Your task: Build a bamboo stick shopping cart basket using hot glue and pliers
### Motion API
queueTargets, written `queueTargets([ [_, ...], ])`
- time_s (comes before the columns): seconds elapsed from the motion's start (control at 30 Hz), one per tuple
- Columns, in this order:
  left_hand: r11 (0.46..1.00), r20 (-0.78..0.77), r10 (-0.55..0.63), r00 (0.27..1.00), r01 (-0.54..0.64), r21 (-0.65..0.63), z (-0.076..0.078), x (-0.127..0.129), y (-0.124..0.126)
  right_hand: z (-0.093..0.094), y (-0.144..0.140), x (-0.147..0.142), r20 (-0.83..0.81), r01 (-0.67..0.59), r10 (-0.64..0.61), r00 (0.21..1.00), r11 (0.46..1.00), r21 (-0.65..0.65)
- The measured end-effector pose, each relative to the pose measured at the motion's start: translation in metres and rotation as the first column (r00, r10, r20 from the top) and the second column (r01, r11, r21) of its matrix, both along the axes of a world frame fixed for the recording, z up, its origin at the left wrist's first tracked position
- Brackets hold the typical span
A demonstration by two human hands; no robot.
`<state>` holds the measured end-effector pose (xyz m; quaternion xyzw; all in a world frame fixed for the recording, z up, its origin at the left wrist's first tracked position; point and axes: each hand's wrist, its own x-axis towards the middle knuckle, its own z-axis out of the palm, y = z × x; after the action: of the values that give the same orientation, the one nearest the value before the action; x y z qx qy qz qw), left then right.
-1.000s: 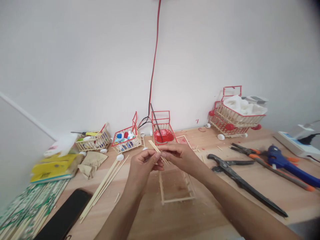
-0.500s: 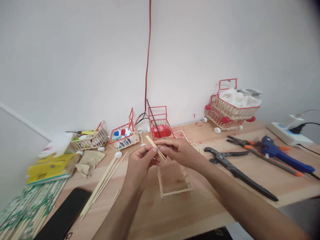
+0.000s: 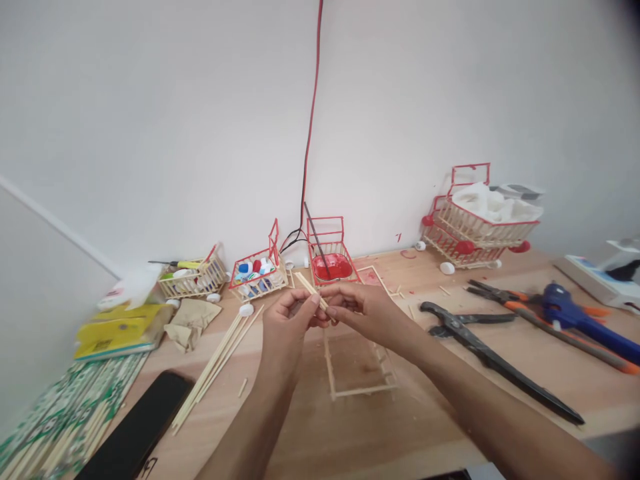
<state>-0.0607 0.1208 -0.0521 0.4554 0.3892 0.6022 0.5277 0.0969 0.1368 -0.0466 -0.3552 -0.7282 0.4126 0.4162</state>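
Between my two hands is a small bundle of short wooden sticks (image 3: pixel 306 283), tilted with its upper end pointing away to the left. My left hand (image 3: pixel 293 317) pinches it from the left side. My right hand (image 3: pixel 353 308) closes on its lower part from the right, the thumb against the sticks. Below the hands, a rectangular frame of thin wooden sticks (image 3: pixel 364 390) lies on the table, its far end hidden by the right hand. Just beyond them stands a small stick cart with a red dish (image 3: pixel 332 267) and a dark thin rod in it.
Left are long loose sticks (image 3: pixel 216 370), a black phone (image 3: pixel 137 427), wrapped chopsticks (image 3: pixel 75 407) and a yellow packet (image 3: pixel 123 330). Small carts (image 3: pixel 257 275) line the wall, stacked ones (image 3: pixel 483 230) at right. Black cutters (image 3: pixel 493 357), pliers (image 3: pixel 540 327) and a blue glue gun (image 3: pixel 575 313) lie right.
The view has swung slightly left, so everything sits further right in the picture. The right fingers have curled more around the sticks, which both hands keep holding.
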Motion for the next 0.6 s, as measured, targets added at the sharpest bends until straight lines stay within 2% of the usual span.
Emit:
queueTargets([
  [0.33, 0.997, -0.098, 0.068, 0.993, -0.066, 0.027, 0.011, 0.002, -0.006, 0.003, -0.001, -0.003, 0.095, -0.003, -0.004, 0.995, 0.997, 0.071],
  [0.5, 0.995, -0.157, 0.07, 0.985, -0.058, 0.076, 0.013, 0.001, -0.007, 0.004, -0.003, -0.003, 0.141, 0.005, -0.025, 0.99, 0.99, 0.141],
  [0.6, 0.994, -0.202, 0.071, 0.977, -0.053, 0.093, 0.012, -0.001, -0.005, 0.003, -0.004, -0.004, 0.124, 0.019, -0.032, 0.992, 0.994, 0.104],
])
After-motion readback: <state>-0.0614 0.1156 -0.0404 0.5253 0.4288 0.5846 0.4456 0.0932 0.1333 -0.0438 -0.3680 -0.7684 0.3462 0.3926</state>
